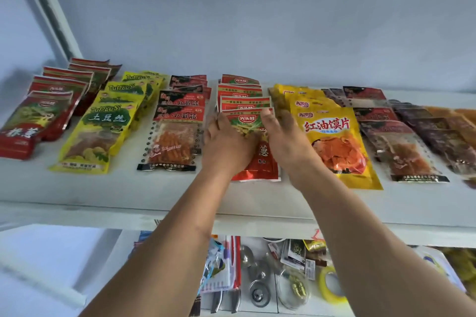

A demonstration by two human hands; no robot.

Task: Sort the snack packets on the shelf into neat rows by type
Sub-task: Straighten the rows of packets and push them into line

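Note:
Snack packets lie in overlapping rows on a white shelf (pixel 128 195). Both hands are on the middle row of red packets (pixel 244 90). My left hand (pixel 226 144) lies flat on the left side of the front red packet (pixel 260 162), fingers straight. My right hand (pixel 280 136) touches its right edge, fingers extended. To the left run a black-and-red row (pixel 177 131), a yellow-green row (pixel 103 131) and another red row (pixel 38 121). On the right lie a yellow row (pixel 334 141) and dark packets (pixel 401 147).
More dark and orange packets (pixel 450 131) fill the shelf's far right end. A lower shelf below holds hardware: metal sink strainers (pixel 257 288), a roll of yellow tape (pixel 332 285), knives and hanging cards. A white wall stands behind the shelf.

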